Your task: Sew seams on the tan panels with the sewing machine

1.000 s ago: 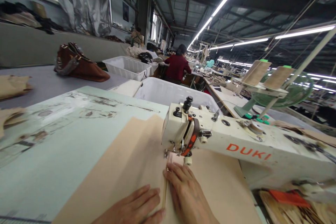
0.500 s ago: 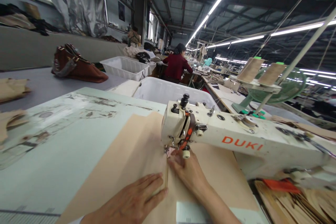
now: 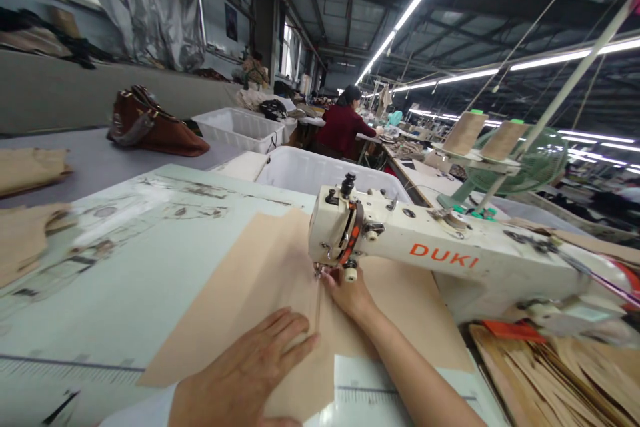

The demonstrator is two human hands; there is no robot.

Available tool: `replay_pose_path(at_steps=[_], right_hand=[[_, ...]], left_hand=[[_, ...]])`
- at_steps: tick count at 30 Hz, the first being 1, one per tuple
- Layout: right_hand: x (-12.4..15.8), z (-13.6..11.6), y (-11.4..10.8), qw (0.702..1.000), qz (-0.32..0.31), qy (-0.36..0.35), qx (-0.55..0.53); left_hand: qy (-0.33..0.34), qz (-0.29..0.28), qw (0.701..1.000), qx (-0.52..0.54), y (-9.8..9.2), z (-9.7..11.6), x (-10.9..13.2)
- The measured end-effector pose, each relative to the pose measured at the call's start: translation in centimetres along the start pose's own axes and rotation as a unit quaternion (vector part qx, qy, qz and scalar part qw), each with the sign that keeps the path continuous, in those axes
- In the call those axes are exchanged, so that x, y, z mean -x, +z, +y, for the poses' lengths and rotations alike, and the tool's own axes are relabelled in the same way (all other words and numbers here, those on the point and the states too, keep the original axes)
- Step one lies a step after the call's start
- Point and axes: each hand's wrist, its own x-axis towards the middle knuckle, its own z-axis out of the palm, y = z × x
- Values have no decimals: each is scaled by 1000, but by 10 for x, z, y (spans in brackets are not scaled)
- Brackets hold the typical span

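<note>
A large beige panel (image 3: pixel 235 287) of leather-like material lies under the needle end of a white DUKI sewing machine (image 3: pixel 395 223). A narrow raised strip or fold (image 3: pixel 318 307) runs along it towards me from the presser foot (image 3: pixel 317 271). My left hand (image 3: pixel 255 360) rests flat on the panel, left of the strip, fingers stretched forward. Close by the foot, on the strip's right side, my right hand (image 3: pixel 353 293) has its thumb and forefinger drawn together at the material. Its other fingers are partly hidden behind the machine head.
Printed rulers (image 3: pixel 70 368) mark the pale green tabletop (image 3: pixel 125 267). Beige pieces (image 3: pixel 30 233) lie left; cut strips (image 3: pixel 560 373) are stacked right. Behind stand white bins (image 3: pixel 325 170), a brown handbag (image 3: pixel 155 127), thread cones (image 3: pixel 465 133) and a fan (image 3: pixel 530 160). A co-worker (image 3: pixel 343 123) sits farther off.
The view has shifted slightly, so the machine and table sit higher in the picture. Both hands stay on the panel beside the strip. The co-worker's arm now reaches farther right.
</note>
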Motion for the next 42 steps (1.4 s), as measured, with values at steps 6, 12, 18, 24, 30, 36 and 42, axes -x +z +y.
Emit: replay_pose_path(at_steps=[6,12,18,24,30,36,42], right_hand=[[2,4,-4,1000,6,-4,1],[3,3,-11,1000,-12,-7,-19],[-3,0,-8,999,-33,16,15],[-1,-9,-3,997,-38,31,55],[14,-15,-9,995,-65,8,72],[8,-16,-8,995,-54,36,76],[3,-13,-15,996,-66,29,56]], left_hand=[[5,20,1000,-20,4,1,1],[0,7,999,-47,3,2,0],[-7,-5,999,-46,-2,6,-3],[3,9,1000,-23,6,2,0],[10,2,1000,1,10,-3,2],[11,6,1000,-5,9,-2,-1],[1,-6,1000,8,11,-3,1]])
